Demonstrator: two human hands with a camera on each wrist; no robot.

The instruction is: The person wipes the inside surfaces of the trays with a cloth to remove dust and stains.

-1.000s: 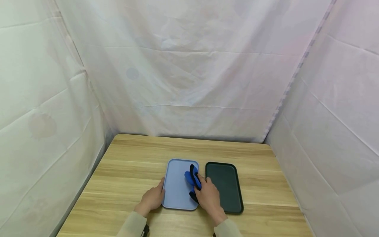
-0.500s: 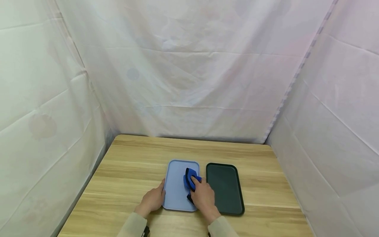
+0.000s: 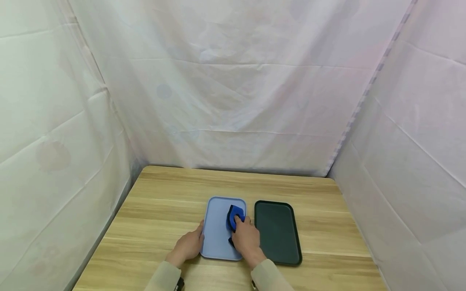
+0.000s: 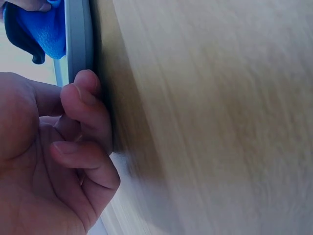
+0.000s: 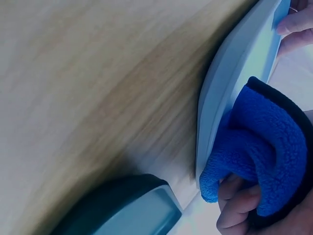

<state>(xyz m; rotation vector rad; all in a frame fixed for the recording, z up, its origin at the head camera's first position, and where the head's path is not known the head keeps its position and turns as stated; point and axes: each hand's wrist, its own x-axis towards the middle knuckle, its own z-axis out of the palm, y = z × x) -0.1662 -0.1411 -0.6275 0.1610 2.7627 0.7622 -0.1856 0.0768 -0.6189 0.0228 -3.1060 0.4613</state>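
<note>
A light blue rectangular tray [image 3: 214, 240] lies on the table. My left hand [image 3: 187, 244] holds its left edge; in the left wrist view the fingers [image 4: 85, 110] are bent against the tray's outer wall. My right hand [image 3: 246, 239] grips a bunched blue cloth [image 3: 236, 211] with black edging on the right half of this tray. Close up in the right wrist view, the fuzzy cloth [image 5: 274, 142] folds over the tray's rim [image 5: 220, 93], with curled fingers [image 5: 237, 205] beneath it.
A dark green tray [image 3: 276, 230] lies to the right of the blue one, a narrow gap between them. Both rest on a wood-grain table [image 3: 164, 194]. Pale cloth curtains [image 3: 233, 101] surround it at the back and sides.
My right hand has moved a little left with the cloth, farther over the blue tray, and the cloth has changed its fold. The left hand stays at the tray's edge.
</note>
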